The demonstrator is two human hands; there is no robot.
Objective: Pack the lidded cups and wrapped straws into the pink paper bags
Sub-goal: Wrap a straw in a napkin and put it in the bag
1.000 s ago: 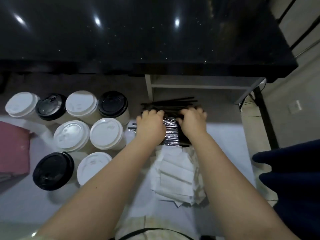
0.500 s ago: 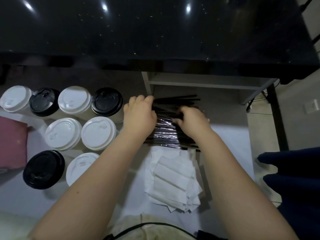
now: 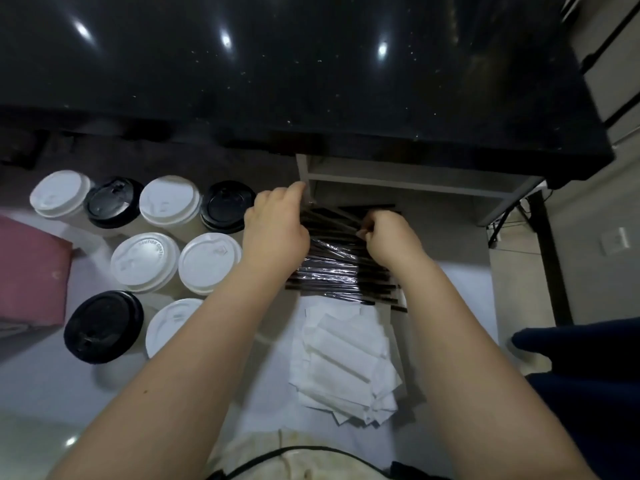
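At the far edge of the white table [image 3: 38, 393], the head view shows the wrapped straws [image 3: 341, 271] piled between the folded napkins [image 3: 346, 358] and the black counter [image 3: 311, 81]. The left hand [image 3: 277, 233] curls over the pile's left end, apparently pinching wrappers. The right hand [image 3: 393, 242] pinches straws near the middle. Best to separate only a few and lift them level so the slippery rest stays put. Then carry them over the lidded cups [image 3: 145, 261] to the pink paper bag [image 3: 31, 268].

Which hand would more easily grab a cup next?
Left, probably. The left hand is on the wrapped straws right beside the lidded cups; the right hand is on their far side.
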